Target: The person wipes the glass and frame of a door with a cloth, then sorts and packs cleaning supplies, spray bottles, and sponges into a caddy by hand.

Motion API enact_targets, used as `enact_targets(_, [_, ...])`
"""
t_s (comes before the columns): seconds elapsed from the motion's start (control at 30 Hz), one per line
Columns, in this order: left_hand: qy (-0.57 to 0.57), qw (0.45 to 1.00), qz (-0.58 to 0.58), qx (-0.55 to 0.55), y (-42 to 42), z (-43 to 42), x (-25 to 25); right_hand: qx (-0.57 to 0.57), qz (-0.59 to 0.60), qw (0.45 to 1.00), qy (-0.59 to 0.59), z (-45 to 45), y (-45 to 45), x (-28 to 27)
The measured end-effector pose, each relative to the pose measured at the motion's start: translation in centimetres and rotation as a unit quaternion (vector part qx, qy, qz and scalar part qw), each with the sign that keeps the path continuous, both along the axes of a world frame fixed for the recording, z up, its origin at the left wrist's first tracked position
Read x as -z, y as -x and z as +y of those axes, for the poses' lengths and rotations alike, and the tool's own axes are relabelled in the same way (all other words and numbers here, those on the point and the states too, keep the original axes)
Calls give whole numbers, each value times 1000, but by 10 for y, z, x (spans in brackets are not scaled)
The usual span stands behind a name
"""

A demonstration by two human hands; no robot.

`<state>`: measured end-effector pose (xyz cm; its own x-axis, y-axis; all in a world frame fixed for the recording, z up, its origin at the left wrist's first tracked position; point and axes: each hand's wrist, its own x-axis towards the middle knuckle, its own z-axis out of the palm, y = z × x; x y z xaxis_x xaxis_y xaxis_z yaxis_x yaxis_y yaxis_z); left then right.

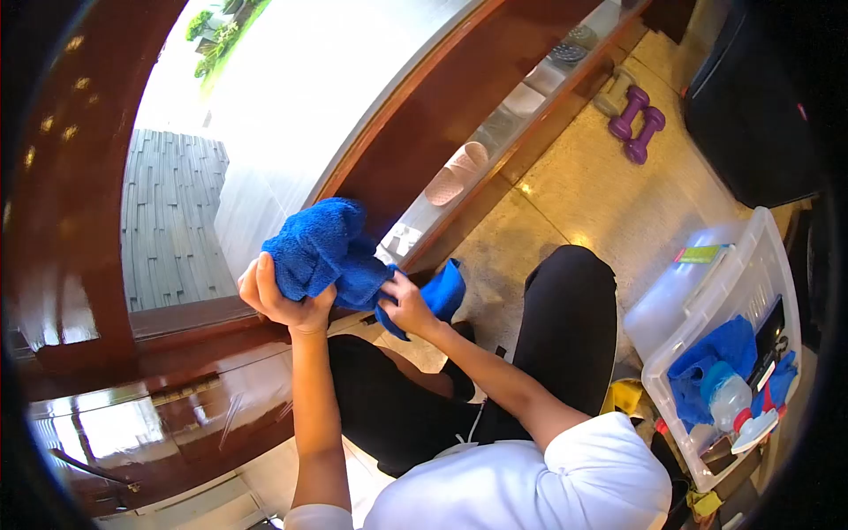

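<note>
A fluffy blue microfiber cloth (318,243) is bunched up in front of me, beside the wooden frame of a glass pane. My left hand (290,296) is closed around its left side from below, thumb and fingers pressed into the folds. Lower on the right, my right hand (410,306) grips the same cloth, and a loose end hangs down past the wrist. Part of the fingers of both hands is hidden in the fabric.
To my right stands a clear plastic bin (661,375) with blue cloths (707,358) and a spray bottle (726,397). Purple dumbbells (629,113) lie on the tiled floor near a black case (751,115). Pink footwear (455,175) sits on a low shelf along the wooden frame (389,97).
</note>
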<state>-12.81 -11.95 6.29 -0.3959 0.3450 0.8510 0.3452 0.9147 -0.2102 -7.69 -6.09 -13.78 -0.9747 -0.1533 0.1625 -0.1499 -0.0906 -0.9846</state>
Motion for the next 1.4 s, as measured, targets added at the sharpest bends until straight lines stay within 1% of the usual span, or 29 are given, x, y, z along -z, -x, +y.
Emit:
enact_targets(0.03, [-1,1000,-12,17,-1,-1,0,10,19,996,84,9,9,-18])
enact_targets(0.07, [-1,1000,-11,6,-2,-1,-1,47,29,991,125,15,15,-39])
enact_targets(0.1, [-6,1000,-6,10,-2,-1,0,57,137,988,29,6,16,-26])
enact_targets(0.17, [3,1000,-10,2,-1,-2,-1,60,149,987,-19,8,7,-16])
enact_targets(0.2, [4,1000,-5,-2,-1,-3,1,-37,75,996,-41,7,4,-4])
enact_targets(0.23, [-2,1000,-14,7,-3,-3,0,-45,53,997,-29,17,6,-3])
enact_targets(0.3, [3,1000,-19,9,-4,-4,-1,92,50,995,-8,21,18,33])
enact_targets(0.33, [-5,1000,-23,17,-4,-6,0,169,-24,985,16,41,35,26])
enact_targets(0.37, [-15,999,-27,22,-4,-9,2,242,-97,965,40,65,57,23])
enact_targets(0.4, [-4,1000,-26,7,-6,-10,3,362,-87,927,40,86,89,28])
enact_targets(0.43, [-8,1000,-22,12,-8,-11,4,432,-92,889,118,113,126,32])
enact_targets(0.47, [-6,1000,-26,13,-8,-12,4,473,-88,873,83,153,157,6])
enact_targets(0.5, [-3,999,-31,16,-8,-12,4,481,-48,865,134,184,197,7])
enact_targets(0.57, [-15,999,-24,15,-6,-11,5,462,-12,884,71,232,255,-19])
enact_targets(0.63, [-10,1000,-17,14,-5,-9,6,505,4,863,27,231,280,10])
enact_targets(0.7, [-11,1000,-18,11,-5,-8,5,502,-47,863,25,218,271,55])
enact_targets(0.77, [-17,999,-28,6,-7,-4,4,538,-46,836,-93,187,244,85])
enact_targets(0.8, [-17,1000,-20,12,-6,-3,4,527,-115,833,-123,170,222,77])
enact_targets(0.87, [-10,1000,-8,27,-6,-5,3,486,-143,850,-144,152,193,72])
enact_targets(0.9, [-10,999,-12,29,-6,-6,4,468,-160,863,-105,156,197,69])
enact_targets(0.97, [-9,999,-9,36,-5,-7,4,524,-99,846,-25,188,229,53])
enact_targets(1.03, [-7,1000,-16,0,-8,-5,3,578,-13,813,-69,237,285,36])
enact_targets(1.1, [8,1000,-19,-7,-9,-12,6,534,19,817,-217,308,340,16])
enact_targets(1.13, [-5,1000,-20,-10,-11,-15,9,525,21,826,-206,339,363,4])
enact_targets(1.17, [-18,999,-22,-15,-10,-15,11,527,52,835,-150,367,388,6])
enact_targets(1.2, [-23,999,-16,-17,-6,-12,12,511,70,835,-190,386,399,8])
enact_targets(1.27, [-33,999,-1,-34,-8,-10,14,498,27,833,-240,401,412,40])
enact_targets(1.37, [-18,999,-20,-31,-12,-12,11,486,-80,813,-310,365,384,87])
enact_targets(1.4, [-19,998,-50,-15,-15,-11,7,530,-35,821,-207,350,370,85])
